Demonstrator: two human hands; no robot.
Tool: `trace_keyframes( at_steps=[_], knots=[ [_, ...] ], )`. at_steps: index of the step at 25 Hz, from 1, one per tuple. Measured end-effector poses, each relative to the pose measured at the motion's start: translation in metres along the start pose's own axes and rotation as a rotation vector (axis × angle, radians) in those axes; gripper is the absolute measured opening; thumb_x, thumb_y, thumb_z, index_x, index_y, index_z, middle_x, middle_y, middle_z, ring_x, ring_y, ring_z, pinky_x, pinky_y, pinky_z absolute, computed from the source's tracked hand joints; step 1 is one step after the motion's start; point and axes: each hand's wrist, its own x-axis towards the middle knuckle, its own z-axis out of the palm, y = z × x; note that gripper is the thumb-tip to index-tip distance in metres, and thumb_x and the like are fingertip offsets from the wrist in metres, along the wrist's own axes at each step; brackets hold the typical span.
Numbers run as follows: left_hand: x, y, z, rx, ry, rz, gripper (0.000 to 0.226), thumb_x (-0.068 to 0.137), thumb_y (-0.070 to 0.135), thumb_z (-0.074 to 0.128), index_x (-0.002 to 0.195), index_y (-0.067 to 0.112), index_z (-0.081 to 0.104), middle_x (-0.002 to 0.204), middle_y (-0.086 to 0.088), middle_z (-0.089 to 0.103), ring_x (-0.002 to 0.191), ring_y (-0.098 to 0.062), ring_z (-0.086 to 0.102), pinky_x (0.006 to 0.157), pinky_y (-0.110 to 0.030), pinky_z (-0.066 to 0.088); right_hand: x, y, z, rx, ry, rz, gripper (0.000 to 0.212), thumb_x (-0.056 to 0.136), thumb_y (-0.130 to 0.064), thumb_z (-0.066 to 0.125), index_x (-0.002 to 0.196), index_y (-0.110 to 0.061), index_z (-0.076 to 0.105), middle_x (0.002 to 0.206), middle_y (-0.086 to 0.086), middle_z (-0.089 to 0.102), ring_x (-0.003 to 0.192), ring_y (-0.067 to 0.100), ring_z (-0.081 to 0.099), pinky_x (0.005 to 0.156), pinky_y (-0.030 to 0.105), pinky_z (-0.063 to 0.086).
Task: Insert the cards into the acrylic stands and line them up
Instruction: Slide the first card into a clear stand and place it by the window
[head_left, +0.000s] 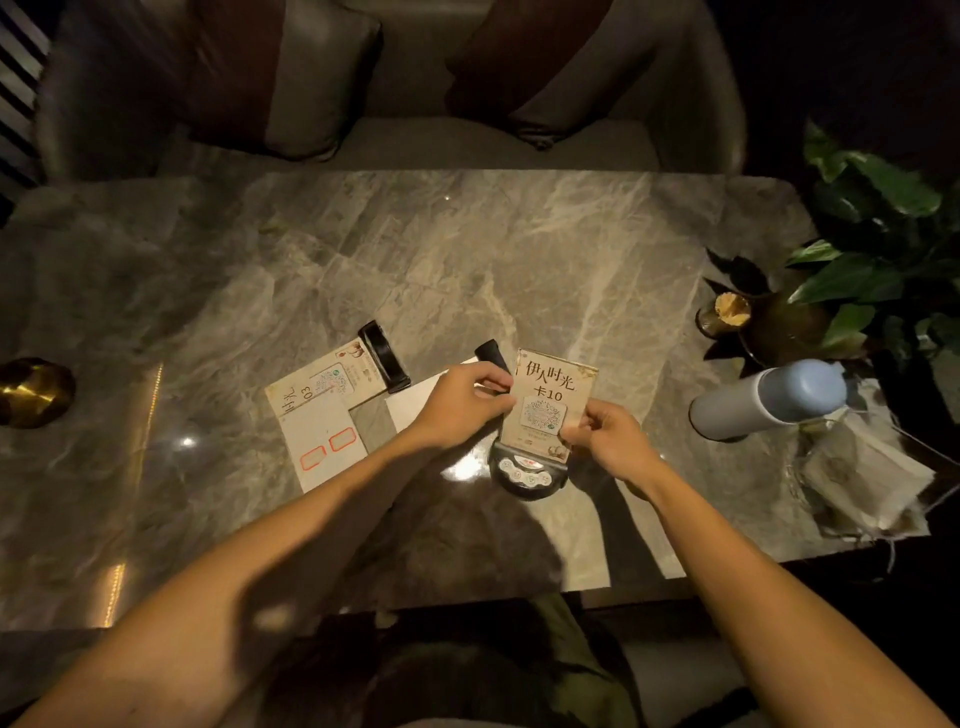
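Card "10" (549, 400) upright in black-based stand (527, 470) — both hands (470, 402) gripping

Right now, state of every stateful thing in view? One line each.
Card marked 10: upright in its black-based stand, held by both hands.
Left hand: gripping the card's left edge.
Right hand: pinching the card's lower right edge.
Stand marked 03: lying flat on the table.
Blue bottle: upright, capped.

The scene is dim and warm-toned. Overhead light leaves small glare spots on the marble table (467, 249), arm shadows fall toward the viewer, and the wide-angle edges bend and darken.
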Motion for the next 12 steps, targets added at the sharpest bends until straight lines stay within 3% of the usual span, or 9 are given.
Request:
trace_keyframes(
  at_steps=[3, 5, 7, 9, 12],
  knots=[
    [0.013, 0.016, 0.022, -0.091, -0.023, -0.021, 0.031, 0.083, 0.008, 0.075, 0.111, 0.015, 0.064, 0.104, -0.002, 0.072, 0.089, -0.016, 0.073, 0.072, -0.021, 0.057, 0.004, 0.0, -0.024, 0.032, 0.062, 0.001, 0.026, 0.088, 0.005, 0.067, 0.108, -0.01, 0.072, 0.093, 0.008, 0.074, 0.079, 0.013, 0.068, 0.072, 0.023, 0.056],
    [0.026, 0.023, 0.037, -0.105, -0.046, 0.024, 0.021, 0.087, 0.009, 0.072, 0.106, 0.017, 0.069, 0.097, 0.003, 0.075, 0.087, -0.013, 0.073, 0.073, -0.026, 0.06, 0.009, 0.004, -0.04, 0.01, 0.092, -0.019, 0.024, 0.086, 0.004, 0.068, 0.107, -0.008, 0.073, 0.097, 0.006, 0.076, 0.085, 0.016, 0.071, 0.076, 0.026, 0.058],
    [0.033, 0.032, 0.049, -0.057, -0.034, 0.073, 0.008, 0.09, 0.013, 0.07, 0.092, 0.02, 0.073, 0.086, 0.009, 0.074, 0.077, -0.002, 0.069, 0.071, -0.021, 0.055, 0.009, 0.005, -0.051, 0.021, 0.11, -0.035, 0.022, 0.085, 0.005, 0.069, 0.105, -0.004, 0.072, 0.093, 0.006, 0.074, 0.082, 0.014, 0.07, 0.076, 0.025, 0.058],
    [0.04, 0.039, 0.061, -0.067, 0.003, 0.068, 0.007, 0.092, 0.012, 0.069, 0.092, 0.016, 0.075, 0.087, 0.007, 0.074, 0.074, 0.004, 0.066, 0.068, -0.01, 0.05, 0.011, 0.003, -0.062, 0.046, 0.156, -0.047, 0.018, 0.086, 0.006, 0.069, 0.101, -0.003, 0.071, 0.084, 0.003, 0.07, 0.072, 0.008, 0.064, 0.067, 0.017, 0.053],
    [0.051, 0.049, 0.074, -0.068, 0.011, 0.08, 0.006, 0.092, 0.008, 0.069, 0.093, 0.008, 0.074, 0.089, 0.002, 0.074, 0.078, -0.001, 0.067, 0.075, -0.013, 0.052, 0.015, 0.007, -0.074, 0.072, 0.217, -0.077, 0.016, 0.088, 0.006, 0.067, 0.101, -0.003, 0.069, 0.085, 0.002, 0.069, 0.071, 0.006, 0.063, 0.062, 0.01, 0.051]
  ],
)
